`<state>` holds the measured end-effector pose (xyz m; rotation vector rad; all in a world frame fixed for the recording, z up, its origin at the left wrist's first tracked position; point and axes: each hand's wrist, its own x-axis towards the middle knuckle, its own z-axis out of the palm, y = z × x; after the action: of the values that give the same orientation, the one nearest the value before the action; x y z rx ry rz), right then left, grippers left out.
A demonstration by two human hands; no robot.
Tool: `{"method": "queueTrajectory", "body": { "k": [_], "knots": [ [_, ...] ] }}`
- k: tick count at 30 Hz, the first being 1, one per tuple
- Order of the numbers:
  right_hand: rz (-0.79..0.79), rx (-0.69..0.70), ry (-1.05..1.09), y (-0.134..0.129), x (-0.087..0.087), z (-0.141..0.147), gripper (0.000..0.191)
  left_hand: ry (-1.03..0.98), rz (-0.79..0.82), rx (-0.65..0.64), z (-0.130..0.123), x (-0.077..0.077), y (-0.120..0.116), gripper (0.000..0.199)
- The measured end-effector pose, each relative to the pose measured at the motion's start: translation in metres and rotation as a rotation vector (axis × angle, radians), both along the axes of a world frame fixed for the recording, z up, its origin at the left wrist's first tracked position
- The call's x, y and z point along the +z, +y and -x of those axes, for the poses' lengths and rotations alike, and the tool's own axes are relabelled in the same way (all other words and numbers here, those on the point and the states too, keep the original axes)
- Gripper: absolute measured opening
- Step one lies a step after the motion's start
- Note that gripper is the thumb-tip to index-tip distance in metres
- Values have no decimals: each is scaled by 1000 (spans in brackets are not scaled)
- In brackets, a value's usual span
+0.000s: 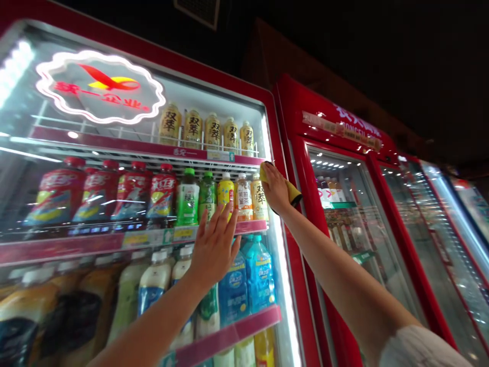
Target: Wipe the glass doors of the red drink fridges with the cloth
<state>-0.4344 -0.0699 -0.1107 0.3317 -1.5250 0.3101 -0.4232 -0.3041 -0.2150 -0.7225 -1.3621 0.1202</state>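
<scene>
Cloth (293, 193): long axis slants down rightward; middle hidden
Right hand (275, 187): gripping cloth
Left hand (214, 240): open, fingers upward

The cloth (293, 194) is yellow with black edging; the fridge frame (214, 75), red. A white scalloped outline (110, 121) surrounds a red-and-yellow logo (101, 76). Bottles (187, 200) show red, green, blue and yellow.

Gloss is meeting matt

The left glass cooler door (95, 153) is looking smooth and glossy. On the right, the red cooler header (298, 109) is shining like lacquered metal. The yellow cloth (293, 193) is looking matt and soft. Near, the pale fabric sleeve (422, 349) is looking dull; blue drink bottles (261, 272) are gleaming in translucent plastic.
</scene>
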Motion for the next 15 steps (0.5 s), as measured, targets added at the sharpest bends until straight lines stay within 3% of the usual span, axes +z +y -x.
{"method": "queueTrajectory", "body": {
  "k": [2, 4, 7, 10, 12, 14, 15],
  "knots": [
    [-183, 25, 14, -14, -11, -4, 63, -17, 8, 4, -2, -3, -8, 66],
    [-351, 53, 12, -14, -37, -9, 62, -37, 13, 3, -5, -8, -19, 66],
    [-338, 53, 7, 6, -60, -13, 62, -66, 19, 12, -9, -15, -38, 68],
    [-79, 9, 14, 12, -37, -9, 62, -79, 22, 18, -10, -21, -51, 72],
    [15, -20, 22, -6, -15, -6, 63, -74, 15, 9, -10, -24, -55, 74],
    [-46, -35, 14, -34, -9, -7, 64, -66, 2, -8, -10, -28, -57, 78],
    [-118, -33, 3, -49, -16, -8, 65, -68, -7, -18, -10, -30, -57, 79]
  ]
}}
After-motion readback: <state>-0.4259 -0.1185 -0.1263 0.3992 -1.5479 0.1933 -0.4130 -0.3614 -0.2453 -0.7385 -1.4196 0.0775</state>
